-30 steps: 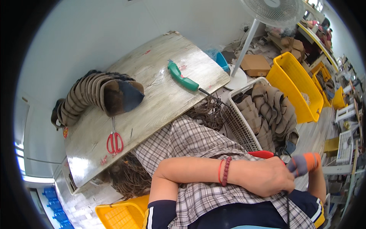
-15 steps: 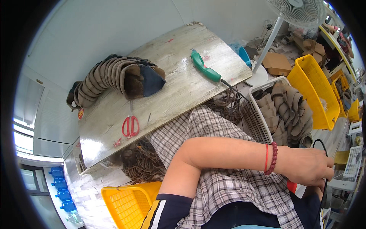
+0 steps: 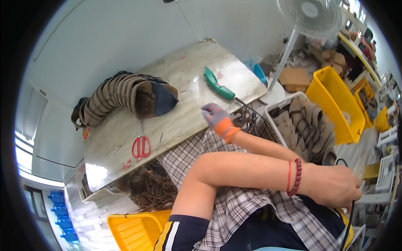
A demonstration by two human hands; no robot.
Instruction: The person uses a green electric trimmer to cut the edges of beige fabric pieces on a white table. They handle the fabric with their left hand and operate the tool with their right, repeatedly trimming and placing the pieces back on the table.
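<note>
My left hand [image 3: 331, 184], bare, with a red string and a dark red bead bracelet at the wrist, reaches across to the right. It is closed on a black cord [image 3: 349, 224], which shows above and below the fingers. My right hand [image 3: 217, 121] wears a grey and orange glove. It is over the table's front edge, below the green electric scissors [image 3: 218, 85], and not touching them; its fingers are blurred and nothing shows in them. The electric scissors lie on the table [image 3: 188, 121] with a dark cord [image 3: 247, 106] running off the edge.
A curved row of nested brown and navy pieces [image 3: 115, 98] lies on the table's left. Red-handled scissors [image 3: 141, 146] lie in front. A white basket [image 3: 272, 129] of brown pieces, a yellow crate [image 3: 316, 90] and a fan [image 3: 289, 54] stand right. Another yellow basket [image 3: 134, 230] stands lower left.
My gloved right hand has come into sight from beneath the left arm, out to the table's front edge. The left hand stays closed on the cord. The view has shifted slightly.
</note>
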